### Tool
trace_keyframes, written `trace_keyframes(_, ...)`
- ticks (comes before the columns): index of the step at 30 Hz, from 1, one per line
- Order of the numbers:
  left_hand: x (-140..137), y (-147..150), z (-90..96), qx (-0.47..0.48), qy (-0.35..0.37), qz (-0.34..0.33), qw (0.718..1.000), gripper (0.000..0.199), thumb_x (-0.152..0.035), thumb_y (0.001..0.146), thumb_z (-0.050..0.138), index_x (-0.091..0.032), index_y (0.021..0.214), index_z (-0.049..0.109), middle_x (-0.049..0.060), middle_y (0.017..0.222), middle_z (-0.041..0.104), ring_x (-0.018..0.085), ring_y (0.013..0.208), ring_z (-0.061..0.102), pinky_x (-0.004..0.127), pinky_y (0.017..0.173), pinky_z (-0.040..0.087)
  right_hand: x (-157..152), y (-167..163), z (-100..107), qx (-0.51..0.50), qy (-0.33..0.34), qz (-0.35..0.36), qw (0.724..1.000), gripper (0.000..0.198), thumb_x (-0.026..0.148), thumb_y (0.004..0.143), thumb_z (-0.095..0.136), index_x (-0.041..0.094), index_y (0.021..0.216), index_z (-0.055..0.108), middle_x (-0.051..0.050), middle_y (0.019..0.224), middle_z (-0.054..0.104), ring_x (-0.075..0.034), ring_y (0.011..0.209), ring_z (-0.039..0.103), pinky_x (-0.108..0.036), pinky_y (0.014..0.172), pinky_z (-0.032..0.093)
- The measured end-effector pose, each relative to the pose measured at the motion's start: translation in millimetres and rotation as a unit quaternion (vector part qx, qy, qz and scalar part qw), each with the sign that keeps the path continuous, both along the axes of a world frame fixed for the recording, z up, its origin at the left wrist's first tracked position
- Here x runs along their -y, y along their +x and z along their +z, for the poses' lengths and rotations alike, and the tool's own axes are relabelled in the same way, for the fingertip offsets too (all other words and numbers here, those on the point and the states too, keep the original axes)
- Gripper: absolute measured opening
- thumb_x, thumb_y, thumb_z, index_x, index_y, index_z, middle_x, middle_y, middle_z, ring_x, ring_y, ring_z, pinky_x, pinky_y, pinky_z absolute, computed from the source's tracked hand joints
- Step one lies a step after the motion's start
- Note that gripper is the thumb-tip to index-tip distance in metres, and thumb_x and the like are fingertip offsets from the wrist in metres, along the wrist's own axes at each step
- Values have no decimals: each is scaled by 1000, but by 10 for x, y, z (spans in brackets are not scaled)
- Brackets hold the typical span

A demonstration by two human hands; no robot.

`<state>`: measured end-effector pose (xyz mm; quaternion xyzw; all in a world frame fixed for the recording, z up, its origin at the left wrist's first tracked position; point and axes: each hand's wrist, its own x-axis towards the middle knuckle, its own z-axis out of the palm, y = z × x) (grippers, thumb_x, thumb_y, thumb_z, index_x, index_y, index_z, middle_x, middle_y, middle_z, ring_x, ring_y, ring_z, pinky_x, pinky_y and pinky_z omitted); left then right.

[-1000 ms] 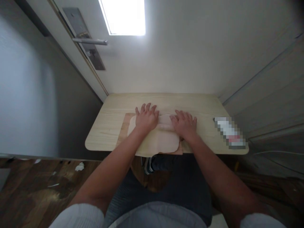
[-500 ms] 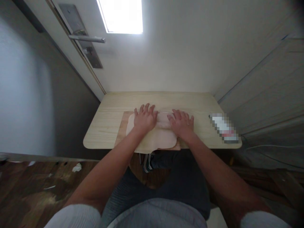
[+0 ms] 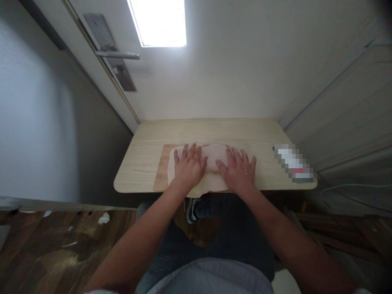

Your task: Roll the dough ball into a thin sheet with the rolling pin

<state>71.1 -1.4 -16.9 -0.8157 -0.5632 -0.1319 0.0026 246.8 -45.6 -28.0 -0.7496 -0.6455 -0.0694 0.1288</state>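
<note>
A pale, soft, dough-like sheet (image 3: 217, 157) lies over a thin wooden board (image 3: 161, 171). It has rounded edges, and its near edge hangs slightly past the table's front. A crosswise line, perhaps a fold, shows between the hands. My left hand (image 3: 190, 165) rests palm down on the left part of the sheet, fingers spread and pointing away from me. On the right side, my right hand (image 3: 240, 169) lies with fingers apart, its thumb on the sheet and its outer fingers over its right edge. What is under the palms is hidden.
The light wooden table (image 3: 254, 128) stands against a white door with a metal handle (image 3: 118, 55) and a bright window (image 3: 159, 20). A blurred-out phone-like object (image 3: 294, 163) lies at the table's right end. Paper scraps (image 3: 104, 218) litter the floor at left.
Both hands have drawn slightly toward me over the sheet, uncovering more of its far part. The whole view has shifted a little to the right.
</note>
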Motion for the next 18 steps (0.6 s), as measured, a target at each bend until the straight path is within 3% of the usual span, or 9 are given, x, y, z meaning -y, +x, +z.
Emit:
trace_keyframes(10,-796,153,26,-4,-29,-2,1000,56,-51,103,21,-30,151,41,8,162,37,34,148,31,67,117,24,-836,98,35,-24,-44,-27,998,67,63,98,37,22,150,45,-15,153,47,-38,142,36,-68,114,17)
trace_keyframes(18,-1136,251,40,28,1,6,1000,51,-45,105,23,-21,138,53,14,151,50,31,140,41,65,117,23,-1251,179,133,-46,-83,-28,995,67,62,97,38,15,144,50,-20,147,52,-36,134,45,-62,112,24)
